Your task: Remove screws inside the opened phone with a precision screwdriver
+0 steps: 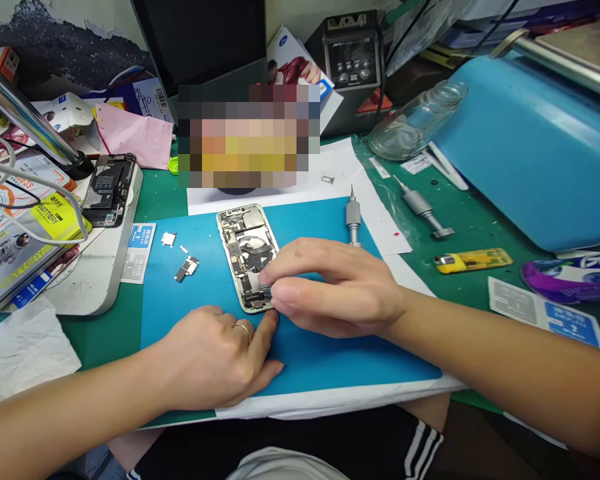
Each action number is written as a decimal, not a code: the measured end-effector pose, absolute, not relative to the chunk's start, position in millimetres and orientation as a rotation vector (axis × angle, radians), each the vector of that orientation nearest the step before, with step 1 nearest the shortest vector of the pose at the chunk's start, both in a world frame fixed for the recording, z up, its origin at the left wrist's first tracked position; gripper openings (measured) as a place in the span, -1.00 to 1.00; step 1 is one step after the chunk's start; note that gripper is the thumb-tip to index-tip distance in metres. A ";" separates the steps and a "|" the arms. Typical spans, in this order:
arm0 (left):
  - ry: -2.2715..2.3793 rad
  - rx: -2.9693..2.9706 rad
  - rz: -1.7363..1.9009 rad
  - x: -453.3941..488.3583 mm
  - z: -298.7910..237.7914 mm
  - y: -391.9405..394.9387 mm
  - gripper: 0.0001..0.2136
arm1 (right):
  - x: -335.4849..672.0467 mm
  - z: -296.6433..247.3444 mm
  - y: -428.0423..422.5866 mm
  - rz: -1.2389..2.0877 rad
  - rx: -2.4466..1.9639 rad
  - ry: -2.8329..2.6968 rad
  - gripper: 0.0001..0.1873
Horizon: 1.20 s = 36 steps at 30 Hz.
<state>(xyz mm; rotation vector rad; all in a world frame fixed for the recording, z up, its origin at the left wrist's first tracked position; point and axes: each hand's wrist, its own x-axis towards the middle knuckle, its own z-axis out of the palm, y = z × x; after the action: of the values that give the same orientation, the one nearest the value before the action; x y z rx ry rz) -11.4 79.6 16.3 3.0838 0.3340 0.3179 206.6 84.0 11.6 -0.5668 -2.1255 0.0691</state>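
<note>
An opened phone (233,233) lies on a blue mat (305,373), its circuit board and inner parts exposed. My left hand (220,353) rests on the mat below it, wearing a ring; its index fingertip is at the phone's lower edge, with the thumb apart and the other fingers curled. Over the phone's lower right corner is my right hand (340,287), thumb and index finger pinched close together. Something small and dark shows at those fingertips, too hidden to name. Left of the phone lie a small metal shield plate (169,239) and a dark metal bracket (186,268).
A screwdriver (353,217) stands on the mat behind my right hand; another screwdriver (423,207) lies farther right. A glass jar (417,123) is tipped at the back right. Another opened phone (111,190) lies on a white device (95,287) at left. Part of the back is pixelated.
</note>
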 end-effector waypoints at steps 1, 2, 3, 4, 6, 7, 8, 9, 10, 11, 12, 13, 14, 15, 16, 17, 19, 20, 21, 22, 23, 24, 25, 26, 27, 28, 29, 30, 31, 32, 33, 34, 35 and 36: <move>0.332 3.085 0.326 -11.3 16.2 79.7 -0.63 | 206.5 11.7 84.0 0.082 -0.562 -2.117 -0.78; 0.331 3.087 0.333 -11.2 16.1 79.9 -0.63 | 206.3 11.8 84.1 0.101 -0.557 -2.102 -0.77; 0.330 3.088 0.337 -11.2 16.2 80.0 -0.63 | 205.8 11.7 84.4 0.121 -0.555 -2.090 -0.77; 0.329 3.090 0.340 -11.3 16.3 80.1 -0.63 | 205.4 11.5 84.8 0.136 -0.555 -2.079 -0.75; 0.325 3.094 0.333 -11.4 16.9 80.1 -0.63 | 204.5 10.7 85.9 0.146 -0.560 -2.058 -0.73; 0.325 3.094 0.327 -11.5 17.1 80.0 -0.63 | 204.2 10.2 86.7 0.143 -0.562 -2.053 -0.72; 0.327 3.092 0.319 -11.5 17.3 79.9 -0.63 | 204.2 9.5 87.5 0.137 -0.561 -2.054 -0.72; 0.328 3.088 0.313 -11.5 17.3 79.8 -0.63 | 204.5 8.9 88.5 0.128 -0.549 -2.062 -0.74; 0.330 3.084 0.309 -11.5 17.3 79.7 -0.64 | 204.9 8.3 89.5 0.113 -0.531 -2.073 -0.76; 0.330 3.081 0.311 -11.5 17.1 79.7 -0.65 | 205.4 7.8 90.4 0.091 -0.511 -2.089 -0.78; 0.329 3.079 0.321 -11.5 16.9 79.7 -0.65 | 206.0 7.4 91.1 0.062 -0.493 -2.105 -0.78; 0.326 3.078 0.334 -11.5 16.8 79.8 -0.66 | 206.4 7.3 91.6 0.030 -0.487 -2.119 -0.76; 0.323 3.081 0.345 -11.6 16.8 79.9 -0.66 | 206.5 7.3 91.9 0.003 -0.494 -2.125 -0.74; 0.321 3.083 0.345 -11.7 16.9 80.0 -0.65 | 206.4 7.4 91.8 -0.013 -0.508 -2.126 -0.73; 0.320 3.085 0.335 -11.8 17.3 80.1 -0.65 | 206.0 7.7 91.5 -0.020 -0.523 -2.125 -0.72; 0.322 3.087 0.319 -11.9 17.8 80.2 -0.65 | 205.5 8.0 91.2 -0.017 -0.531 -2.121 -0.72; 0.325 3.093 0.280 -12.1 18.8 80.3 -0.66 | 204.2 8.4 90.6 -0.006 -0.535 -2.105 -0.71; 0.327 3.095 0.269 -12.0 19.1 80.3 -0.66 | 203.8 8.5 90.6 -0.005 -0.532 -2.098 -0.71; 0.328 3.096 0.264 -12.0 19.2 80.3 -0.67 | 203.7 8.5 90.7 -0.006 -0.528 -2.093 -0.71; 0.327 3.096 0.266 -11.9 19.0 80.4 -0.67 | 204.0 8.6 90.9 -0.010 -0.525 -2.091 -0.72; 0.326 3.093 0.275 -11.8 18.6 80.5 -0.68 | 204.5 8.8 91.2 -0.019 -0.521 -2.096 -0.73; 0.325 3.089 0.290 -11.7 18.0 80.6 -0.68 | 205.2 9.0 91.5 -0.035 -0.517 -2.108 -0.74; 0.321 3.086 0.310 -11.7 17.4 80.7 -0.68 | 206.0 9.3 91.8 -0.054 -0.517 -2.125 -0.73; 0.316 3.084 0.323 -11.7 17.0 80.8 -0.68 | 206.7 9.7 92.0 -0.074 -0.520 -2.141 -0.71; 0.311 3.084 0.328 -11.8 16.7 80.9 -0.67 | 207.2 10.1 92.0 -0.091 -0.528 -2.152 -0.70; 0.308 3.086 0.325 -11.9 16.8 80.9 -0.67 | 207.3 10.4 92.1 -0.100 -0.537 -2.154 -0.70; 0.309 3.088 0.313 -12.0 17.0 80.9 -0.66 | 207.0 10.8 92.1 -0.099 -0.548 -2.148 -0.70; 0.311 3.090 0.302 -12.0 17.5 80.9 -0.66 | 206.5 11.0 92.2 -0.091 -0.557 -2.134 -0.69; 0.314 3.092 0.290 -12.0 18.1 80.8 -0.66 | 205.8 11.1 92.3 -0.082 -0.563 -2.116 -0.68; 0.317 3.094 0.286 -12.0 18.7 80.7 -0.66 | 205.1 11.1 92.5 -0.075 -0.564 -2.098 -0.66; 0.318 3.096 0.281 -11.9 19.1 80.6 -0.66 | 204.5 10.9 92.7 -0.070 -0.565 -2.082 -0.64; 0.320 3.097 0.272 -11.8 19.3 80.5 -0.66 | 204.2 10.8 92.8 -0.069 -0.563 -2.073 -0.63; 0.322 3.096 0.263 -11.7 19.3 80.4 -0.66 | 204.1 10.6 92.8 -0.067 -0.560 -2.072 -0.63; 0.324 3.094 0.259 -11.7 19.1 80.3 -0.67 | 204.3 10.4 92.7 -0.064 -0.559 -2.081 -0.65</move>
<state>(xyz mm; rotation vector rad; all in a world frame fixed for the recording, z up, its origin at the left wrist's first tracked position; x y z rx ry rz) -11.7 80.3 19.1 3.0936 0.3235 0.2591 204.3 92.7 10.4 -0.5588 -2.0810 -0.0639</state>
